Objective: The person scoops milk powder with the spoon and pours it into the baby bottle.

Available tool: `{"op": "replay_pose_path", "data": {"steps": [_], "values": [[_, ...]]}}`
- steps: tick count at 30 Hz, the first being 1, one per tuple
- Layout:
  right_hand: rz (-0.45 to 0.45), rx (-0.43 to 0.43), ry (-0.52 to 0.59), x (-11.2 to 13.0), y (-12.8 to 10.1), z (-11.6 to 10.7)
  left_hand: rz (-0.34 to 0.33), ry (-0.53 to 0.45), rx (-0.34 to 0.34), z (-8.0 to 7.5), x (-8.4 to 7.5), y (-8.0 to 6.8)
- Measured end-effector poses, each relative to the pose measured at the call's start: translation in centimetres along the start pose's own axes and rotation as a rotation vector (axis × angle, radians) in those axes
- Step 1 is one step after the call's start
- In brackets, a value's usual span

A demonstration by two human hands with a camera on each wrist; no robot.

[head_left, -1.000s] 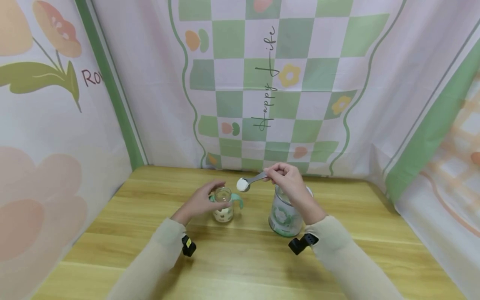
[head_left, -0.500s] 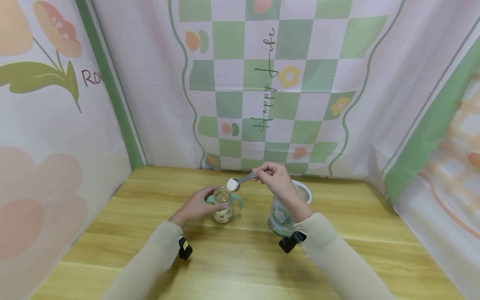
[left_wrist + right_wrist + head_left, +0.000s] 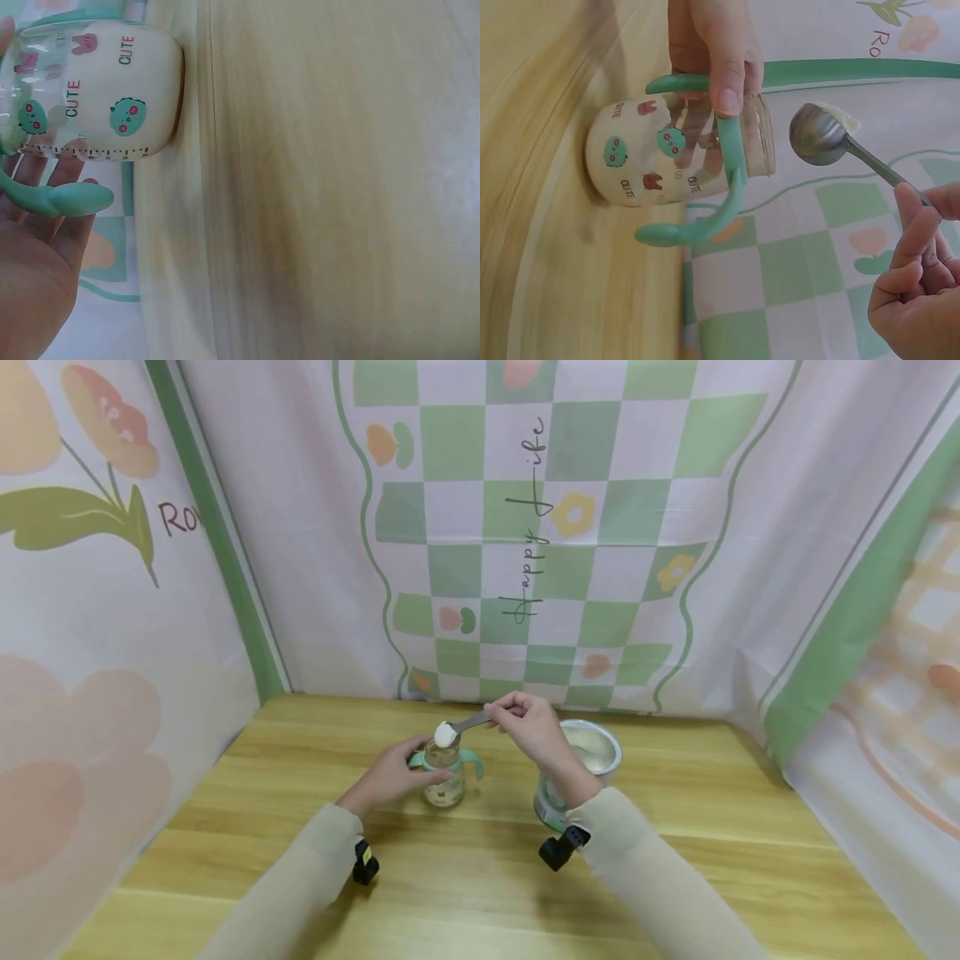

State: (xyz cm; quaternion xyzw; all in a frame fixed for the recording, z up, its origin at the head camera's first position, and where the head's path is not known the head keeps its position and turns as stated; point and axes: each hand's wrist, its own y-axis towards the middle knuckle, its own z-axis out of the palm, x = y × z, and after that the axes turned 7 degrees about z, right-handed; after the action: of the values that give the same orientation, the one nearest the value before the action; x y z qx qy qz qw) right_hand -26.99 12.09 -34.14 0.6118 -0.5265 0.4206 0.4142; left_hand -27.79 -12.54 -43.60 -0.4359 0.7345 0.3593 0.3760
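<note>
A small clear baby bottle (image 3: pixel 446 779) with teal handles and "CUTE" prints (image 3: pixel 97 97) (image 3: pixel 667 161) stands open-topped on the wooden table (image 3: pixel 480 893). My left hand (image 3: pixel 397 770) grips it around the neck, thumb over the teal collar (image 3: pixel 727 90). My right hand (image 3: pixel 528 727) pinches the handle of a metal spoon (image 3: pixel 465 725) heaped with white powder (image 3: pixel 446 735). The spoon bowl (image 3: pixel 817 135) hovers just over the bottle's mouth. An open tin of white powder (image 3: pixel 588 758) stands under my right wrist.
Printed cloth walls with green checks and flowers (image 3: pixel 540 527) close the table on three sides. Bare wood lies in front of the bottle and tin, and to either side.
My right hand has carried the loaded spoon leftward from above the tin to the bottle's mouth. The tin's open top now shows. My left hand has kept hold of the bottle.
</note>
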Motion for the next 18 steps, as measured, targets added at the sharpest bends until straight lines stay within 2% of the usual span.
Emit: {"op": "replay_pose_path", "data": {"steps": [7,18], "values": [[-0.027,-0.029,-0.053,-0.5,-0.1,0.9,-0.005,0.021,-0.002,0.1,0.1,-0.1],[-0.128,-0.077,-0.180,-1.5,-0.1,1.9,-0.014,0.041,-0.004,0.0,-0.2,-0.1]]}}
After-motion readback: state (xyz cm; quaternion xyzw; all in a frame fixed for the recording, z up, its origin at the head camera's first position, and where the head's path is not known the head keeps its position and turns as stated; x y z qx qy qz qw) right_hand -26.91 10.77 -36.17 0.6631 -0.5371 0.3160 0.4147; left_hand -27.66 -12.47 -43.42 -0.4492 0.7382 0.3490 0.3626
